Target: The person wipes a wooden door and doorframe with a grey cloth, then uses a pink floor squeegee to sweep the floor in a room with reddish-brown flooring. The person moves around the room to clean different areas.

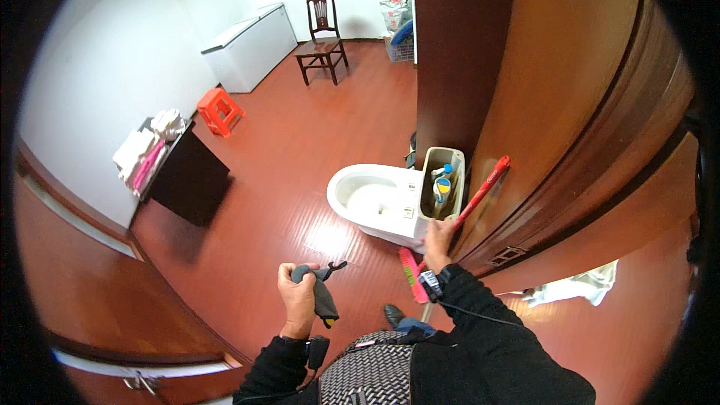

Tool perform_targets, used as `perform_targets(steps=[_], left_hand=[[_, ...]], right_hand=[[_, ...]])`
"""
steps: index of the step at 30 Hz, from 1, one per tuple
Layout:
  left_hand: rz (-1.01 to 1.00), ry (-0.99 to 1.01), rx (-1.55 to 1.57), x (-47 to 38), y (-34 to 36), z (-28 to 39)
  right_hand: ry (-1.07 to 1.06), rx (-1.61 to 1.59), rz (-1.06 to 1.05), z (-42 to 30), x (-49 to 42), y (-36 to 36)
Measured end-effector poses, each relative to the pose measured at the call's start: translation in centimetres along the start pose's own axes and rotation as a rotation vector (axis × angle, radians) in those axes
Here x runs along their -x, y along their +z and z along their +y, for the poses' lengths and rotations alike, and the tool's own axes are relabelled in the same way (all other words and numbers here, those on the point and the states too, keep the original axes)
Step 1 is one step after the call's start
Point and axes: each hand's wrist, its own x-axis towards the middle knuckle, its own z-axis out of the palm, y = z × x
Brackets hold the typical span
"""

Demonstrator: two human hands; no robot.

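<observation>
My left hand is closed on a grey cloth or glove, with a black hooked piece at its upper end and a yellow bit at its lower end. My right hand is at the near corner of a white toilet, by the red handle of a pink broom; whether its fingers grip the handle cannot be told. The toilet has no seat or lid on it. Its cistern is uncovered, with a fill valve and a flush valve inside.
A wooden door and frame rise close on the right. Black-sided table with folded cloths, red plastic stool, white chest freezer and wooden chair stand farther off. White cloth lies at right.
</observation>
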Motion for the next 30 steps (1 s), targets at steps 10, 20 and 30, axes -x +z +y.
perform_targets(steps=[10, 20, 30], left_hand=[[-0.207, -0.039, -0.022, -6.8, 4.1, 0.8], [-0.673, 0.083, -0.376, -15.7, 6.3, 2.2], [-0.953, 0.333, -0.574, -25.2, 3.7, 3.6]], right_hand=[[0.082, 0.155, 0.387, -1.8, -3.4, -2.6], [-0.023, 0.248, 0.193, -2.7, -4.2, 2.4], [-0.365, 0.055, -0.766, -6.5, 9.0, 17.4]])
